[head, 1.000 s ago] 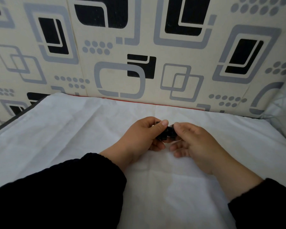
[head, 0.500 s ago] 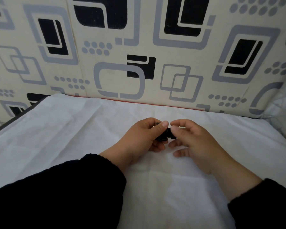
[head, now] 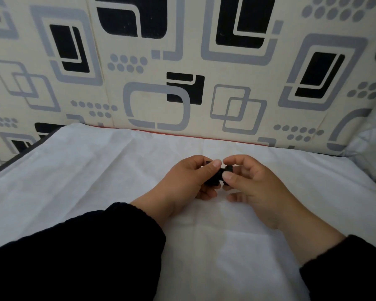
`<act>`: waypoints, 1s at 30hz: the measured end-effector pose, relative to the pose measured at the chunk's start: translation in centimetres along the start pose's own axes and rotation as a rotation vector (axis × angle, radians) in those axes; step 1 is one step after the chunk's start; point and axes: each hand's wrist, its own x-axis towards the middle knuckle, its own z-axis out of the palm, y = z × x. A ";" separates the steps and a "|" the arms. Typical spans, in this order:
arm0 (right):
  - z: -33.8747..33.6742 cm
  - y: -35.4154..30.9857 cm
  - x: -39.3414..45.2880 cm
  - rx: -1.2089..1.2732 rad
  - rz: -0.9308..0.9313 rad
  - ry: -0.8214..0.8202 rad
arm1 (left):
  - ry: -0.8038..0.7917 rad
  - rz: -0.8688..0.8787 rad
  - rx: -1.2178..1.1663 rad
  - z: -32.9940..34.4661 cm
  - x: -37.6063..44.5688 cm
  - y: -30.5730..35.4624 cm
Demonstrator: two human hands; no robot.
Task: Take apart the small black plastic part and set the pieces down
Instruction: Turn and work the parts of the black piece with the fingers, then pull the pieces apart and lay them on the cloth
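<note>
Small black plastic part (head: 219,175) held above the white cloth (head: 96,170) covering the table, roughly at the centre of the view, between the two hands. Left hand (head: 188,180) curled round the part's left portion, thumb laid over the top, thumbnail facing up, remaining fingers tucked beneath. Right hand (head: 251,181) pinching the part's right end between thumb and forefinger; other fingers loosely bent below, tips close to the cloth. Thumbs of both hands nearly meeting above the part. Most of the part hidden by the fingers; only a dark strip visible between them. Cannot tell whether still one piece or already partly separated. No loose pieces visible on the cloth.

Black sleeves (head: 74,257) on both forearms, left one filling the lower left of the view. Cloth creased, with fold lines running across it. Behind the table, a padded wall panel (head: 226,61) in cream with grey and black geometric shapes. Thin red edge (head: 182,135) showing along the cloth's far border.
</note>
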 end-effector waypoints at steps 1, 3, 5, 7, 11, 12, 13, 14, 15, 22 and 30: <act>0.0 0.0 0.0 0.018 0.041 -0.012 | -0.003 0.000 0.001 0.0 0.0 0.0; 0.2 0.0 0.0 0.022 0.086 -0.045 | -0.010 0.005 0.011 0.0 0.0 0.0; 0.5 0.0 -0.1 -0.002 0.086 -0.052 | -0.013 0.010 0.017 0.0 0.0 0.0; 0.5 0.0 0.0 -0.044 0.058 -0.028 | -0.011 0.017 0.020 0.0 0.0 0.0; 0.1 0.2 0.1 -0.085 -0.036 0.023 | 0.002 0.022 0.019 0.0 0.0 0.0; 0.1 0.3 0.1 -0.099 -0.059 0.030 | 0.004 0.018 0.012 0.0 0.0 0.1; 0.1 0.4 0.2 -0.108 -0.071 0.036 | 0.006 0.012 0.000 0.1 0.0 0.1; 0.1 0.4 0.2 -0.102 -0.071 0.034 | 0.009 0.004 -0.014 0.1 0.0 0.1; 0.2 0.4 0.1 -0.085 -0.054 0.028 | 0.011 -0.003 -0.025 0.1 0.0 0.1; 0.9 -0.3 -0.2 -0.196 -0.086 0.084 | -0.060 0.000 -0.004 0.4 -0.3 0.3; 1.4 -0.7 -0.7 -0.203 -0.072 0.064 | -0.027 0.086 0.012 1.2 -0.6 0.9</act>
